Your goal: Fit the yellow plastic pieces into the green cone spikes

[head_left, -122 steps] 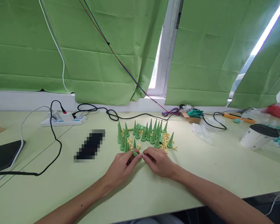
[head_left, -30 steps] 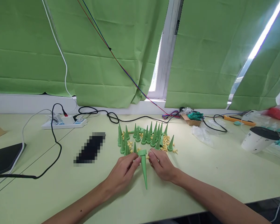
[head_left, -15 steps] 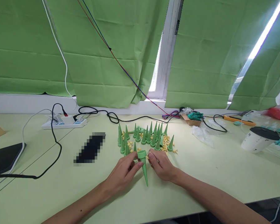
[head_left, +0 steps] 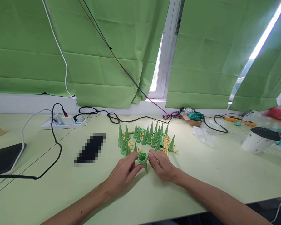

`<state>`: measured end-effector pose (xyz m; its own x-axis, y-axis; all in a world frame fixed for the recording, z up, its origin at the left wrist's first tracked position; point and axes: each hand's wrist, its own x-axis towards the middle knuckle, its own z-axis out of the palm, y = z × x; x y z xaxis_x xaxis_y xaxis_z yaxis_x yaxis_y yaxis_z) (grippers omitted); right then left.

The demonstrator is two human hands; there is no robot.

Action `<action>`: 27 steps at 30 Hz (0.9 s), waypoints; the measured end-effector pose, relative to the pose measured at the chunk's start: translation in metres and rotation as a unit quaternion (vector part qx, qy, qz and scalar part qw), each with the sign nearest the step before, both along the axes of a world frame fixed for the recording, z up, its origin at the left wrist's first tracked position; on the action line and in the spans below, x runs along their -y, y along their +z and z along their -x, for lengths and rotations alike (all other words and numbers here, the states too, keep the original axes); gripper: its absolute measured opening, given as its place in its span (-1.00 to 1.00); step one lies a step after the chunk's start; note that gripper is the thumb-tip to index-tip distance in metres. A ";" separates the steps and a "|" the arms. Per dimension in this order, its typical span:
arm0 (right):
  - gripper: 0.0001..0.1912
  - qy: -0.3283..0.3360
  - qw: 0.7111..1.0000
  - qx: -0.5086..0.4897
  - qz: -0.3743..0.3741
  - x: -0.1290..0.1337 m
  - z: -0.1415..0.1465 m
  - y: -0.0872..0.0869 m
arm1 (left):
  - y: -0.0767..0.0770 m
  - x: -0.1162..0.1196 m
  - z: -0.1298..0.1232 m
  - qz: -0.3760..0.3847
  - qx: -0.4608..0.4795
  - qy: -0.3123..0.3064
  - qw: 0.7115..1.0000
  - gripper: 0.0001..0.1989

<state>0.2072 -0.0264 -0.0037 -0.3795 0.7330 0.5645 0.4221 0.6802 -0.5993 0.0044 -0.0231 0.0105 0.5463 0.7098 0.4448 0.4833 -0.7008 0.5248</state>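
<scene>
My left hand (head_left: 124, 170) is closed on a green plastic cone spike (head_left: 142, 158), thumb and fingers at its collar. The round threaded mouth faces me, and the narrow tip shows below. Close against the right side of that mouth, my right hand (head_left: 162, 165) is pinched. A small yellow piece sits in its fingertips, mostly hidden now. Just beyond both hands, several green cones (head_left: 144, 139) stand point up on the table. Small yellow pieces (head_left: 166, 145) lie scattered among them, thickest at the right.
A power strip (head_left: 65, 123) and black cable (head_left: 61, 150) lie to the left, near a pixelated dark object (head_left: 91, 148). At the back right stand a small cardboard box (head_left: 193, 121) and clear plastic bags (head_left: 202, 135). A white cup with a black lid (head_left: 259, 140) is farther right.
The cone in my left hand has tipped, so its open mouth now faces me instead of its side. The right hand stays nearly in place beside it.
</scene>
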 end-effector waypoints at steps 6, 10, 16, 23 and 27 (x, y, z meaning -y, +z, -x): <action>-0.61 0.012 1.000 0.003 0.008 -0.001 0.000 0.000 | 0.001 0.001 0.002 -0.029 -0.006 -0.025 0.999 -0.89; -0.63 0.013 1.000 0.005 0.009 0.000 0.000 0.000 | 0.003 0.002 0.003 -0.050 0.000 -0.045 0.998 -0.88; -0.66 0.005 1.000 0.021 0.007 -0.001 0.000 0.001 | 0.001 -0.001 0.004 -0.064 -0.001 -0.065 0.996 -0.77; -0.66 0.008 1.000 0.017 0.000 -0.001 0.001 0.000 | -0.001 -0.001 0.003 -0.107 0.010 -0.061 0.992 -0.72; -0.66 0.000 1.000 0.002 -0.015 -0.001 0.001 -0.001 | -0.005 0.001 0.005 -0.098 0.025 -0.039 0.994 -0.72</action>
<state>0.2059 -0.0256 -0.0050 -0.3812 0.7159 0.5849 0.4249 0.6976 -0.5769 -0.0003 -0.0242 0.0053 0.5702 0.5624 0.5988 0.3999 -0.8268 0.3957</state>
